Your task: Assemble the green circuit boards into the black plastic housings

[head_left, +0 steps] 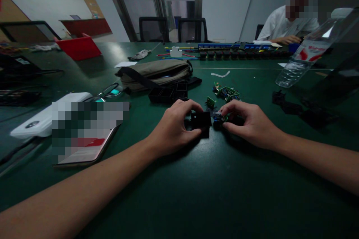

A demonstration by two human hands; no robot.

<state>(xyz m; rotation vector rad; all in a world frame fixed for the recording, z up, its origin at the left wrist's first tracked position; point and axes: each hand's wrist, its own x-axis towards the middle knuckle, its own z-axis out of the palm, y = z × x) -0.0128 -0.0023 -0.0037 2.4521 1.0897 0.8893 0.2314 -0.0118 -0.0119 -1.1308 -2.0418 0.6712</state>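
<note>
Between the thumb and fingers of my left hand [179, 127] is a small black plastic housing [201, 119], held just above or on the green table. Close to its right, my right hand [249, 123] pinches a small circuit board [220, 117] with dark components on it. The board's near end almost meets the housing; whether they touch I cannot tell. Just beyond my hands lies a loose pile of green circuit boards [228, 92], with one small board [210, 101] apart from it. Several black housings [165, 94] stand behind my left hand.
A grey-brown bag [157, 73] lies behind the housings. To the left are a phone [86, 138], a white device [53, 114] and glasses [110, 91]. On the right are a plastic bottle [305, 54] and black parts [300, 110]. A co-worker [286, 26] sits across the table.
</note>
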